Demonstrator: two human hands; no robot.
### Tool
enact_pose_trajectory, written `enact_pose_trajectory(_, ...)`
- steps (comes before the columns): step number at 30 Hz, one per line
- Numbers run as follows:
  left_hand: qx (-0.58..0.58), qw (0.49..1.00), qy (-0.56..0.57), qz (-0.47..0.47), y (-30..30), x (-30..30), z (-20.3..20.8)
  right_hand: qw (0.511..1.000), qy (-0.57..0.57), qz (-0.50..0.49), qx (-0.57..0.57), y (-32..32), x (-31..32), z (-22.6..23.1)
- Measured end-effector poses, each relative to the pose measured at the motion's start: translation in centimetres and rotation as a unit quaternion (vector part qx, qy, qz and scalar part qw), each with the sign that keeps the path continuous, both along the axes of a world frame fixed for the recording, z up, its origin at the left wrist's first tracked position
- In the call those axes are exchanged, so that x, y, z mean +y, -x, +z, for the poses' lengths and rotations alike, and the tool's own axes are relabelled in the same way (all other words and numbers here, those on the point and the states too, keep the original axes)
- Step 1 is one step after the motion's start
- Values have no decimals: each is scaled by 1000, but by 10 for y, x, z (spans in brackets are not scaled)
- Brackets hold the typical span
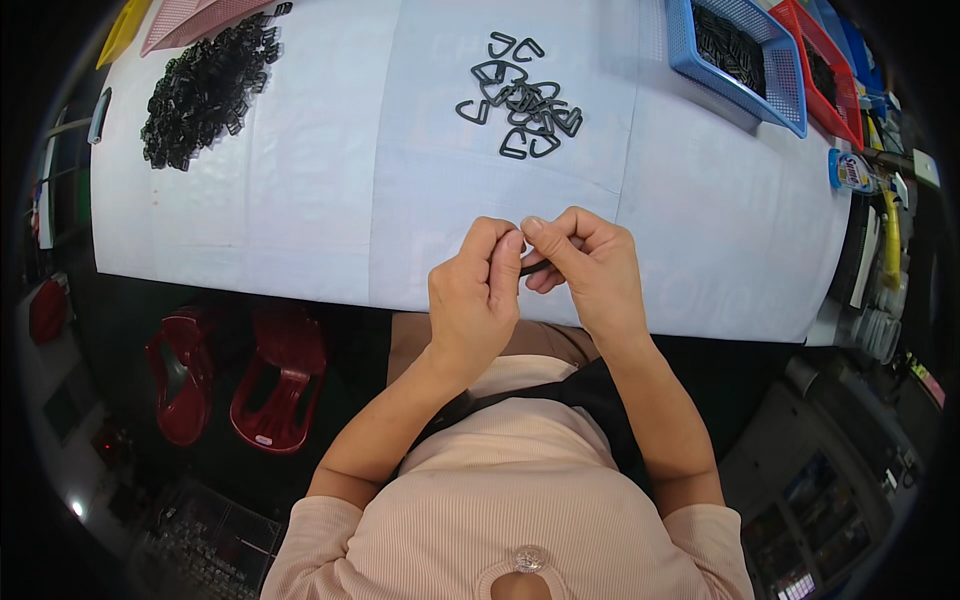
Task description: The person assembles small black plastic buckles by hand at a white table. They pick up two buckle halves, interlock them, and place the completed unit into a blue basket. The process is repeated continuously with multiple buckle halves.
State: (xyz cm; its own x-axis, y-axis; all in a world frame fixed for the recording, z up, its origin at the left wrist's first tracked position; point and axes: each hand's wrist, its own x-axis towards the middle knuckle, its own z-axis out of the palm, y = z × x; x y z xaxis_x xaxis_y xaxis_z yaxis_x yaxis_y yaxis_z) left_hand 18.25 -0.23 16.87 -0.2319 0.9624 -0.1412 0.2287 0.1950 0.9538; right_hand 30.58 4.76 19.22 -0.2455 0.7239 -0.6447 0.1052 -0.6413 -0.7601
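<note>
Close to the table's front edge, my left hand (475,280) and my right hand (600,275) meet, fingertips nearly touching. Between them they pinch a black curved piece (535,267); most of it is hidden by my fingers. Both hands are closed on it, thumbs on top. Straight beyond them lies a loose cluster of black D-shaped rings (525,95), some overlapping, a few apart at its edges. The held piece is black like these, but I cannot tell whether it is the same kind.
A large heap of small black parts (205,95) lies at the far left beside a pink basket (190,22). A blue basket (785,75) of black pieces and a red basket (845,105) stand at the far right. Dark red chairs (285,385) are below the white table (270,235).
</note>
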Motion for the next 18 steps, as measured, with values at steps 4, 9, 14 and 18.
enact_pose_trajectory(4, -142, 984, 104, 10, 9, 4, 3, 998, -13, -15, 67, -2, -7, 1)
enact_pose_trajectory(9, -133, 989, 62, -5, 7, 3, -4, 997, -1, -8, 81, -8, -9, 2)
enact_pose_trajectory(14, -50, 997, 51, -29, 0, -2, -2, 1000, 14, 21, 7, -8, -4, -6)
enact_pose_trajectory(18, -94, 993, 65, -42, 1, -3, -6, 999, 17, 12, -44, -2, -3, -9)
